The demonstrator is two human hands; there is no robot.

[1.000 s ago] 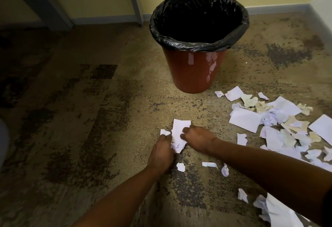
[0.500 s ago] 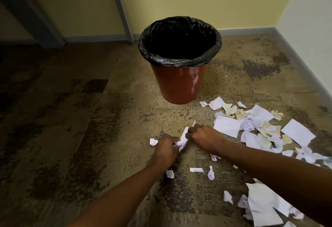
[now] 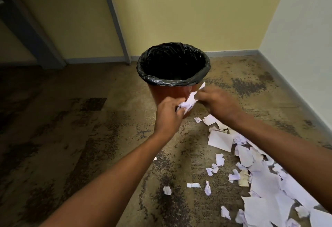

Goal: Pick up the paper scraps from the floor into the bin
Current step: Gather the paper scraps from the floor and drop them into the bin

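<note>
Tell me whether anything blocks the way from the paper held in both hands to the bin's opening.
Nothing visible does. The left hand and right hand hold the paper scraps in front of the bin, just below its black-lined rim. The opening above shows only the dark liner, with no lid or object across it.

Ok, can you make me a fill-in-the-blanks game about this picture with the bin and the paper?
1. The bin is lined with a ____ plastic bag.
2. Both hands hold a bunch of white ____ in front of the bin: the left hand and the right hand.
3. Most of the paper scraps on the floor lie to the ____ of the arms.
4. The wall behind the bin is painted ____.

Missing words: black; paper; right; yellow
</note>
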